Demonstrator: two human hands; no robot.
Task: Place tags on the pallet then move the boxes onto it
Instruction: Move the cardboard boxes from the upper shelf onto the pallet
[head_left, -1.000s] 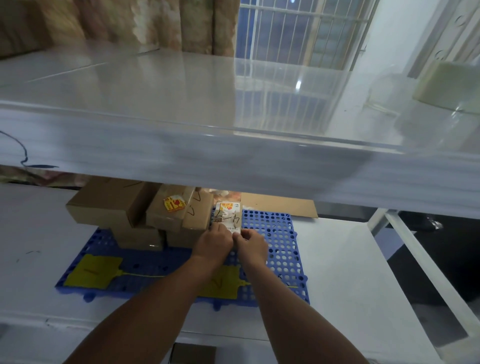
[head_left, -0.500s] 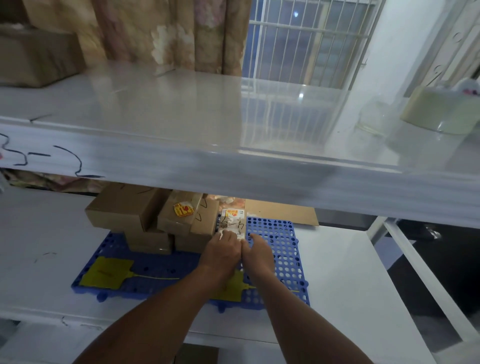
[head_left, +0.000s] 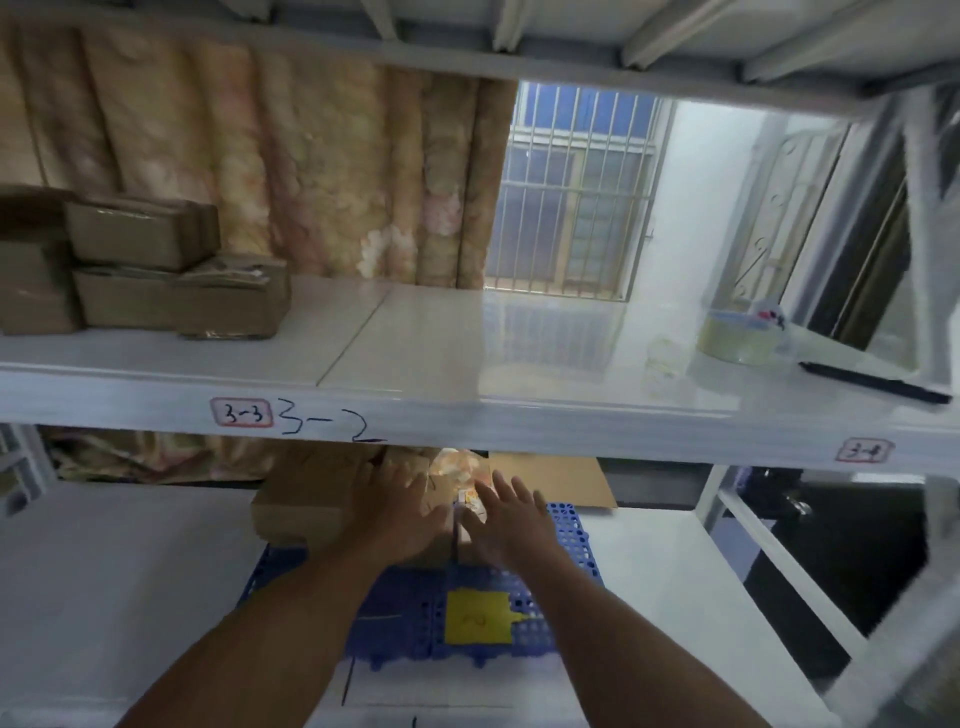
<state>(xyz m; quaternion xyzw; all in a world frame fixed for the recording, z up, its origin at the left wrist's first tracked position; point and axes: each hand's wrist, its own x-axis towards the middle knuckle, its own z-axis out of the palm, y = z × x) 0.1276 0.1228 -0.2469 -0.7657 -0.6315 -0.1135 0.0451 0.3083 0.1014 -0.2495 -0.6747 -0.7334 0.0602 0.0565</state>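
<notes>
White metal shelving fills the view, with a barred window and a patterned curtain behind it. On the lower shelf (head_left: 130, 571), both hands are spread flat with fingers released and grasping nothing: the left hand (head_left: 402, 512) rests against the stacked cardboard boxes (head_left: 306, 499), while the right hand (head_left: 506, 514) sits just beside it, over the small printed box (head_left: 470, 501). A moment ago both hands were pinched together on that printed box; they have since opened and lifted off, which indicates the box is now set down on the blue pallet (head_left: 574, 540) beside the brown ones. One yellow tag (head_left: 475, 616) lies on the pallet near its front edge, between the forearms; a second tag is hidden by the left arm at present. Further boxes (head_left: 140, 265) stand at the left end of the upper shelf (head_left: 467, 338), with a roll of tape (head_left: 737, 338) towards its right end. Assessment: tags are placed, and box transfer is partly complete, with more stock apparently remaining above.
</notes>
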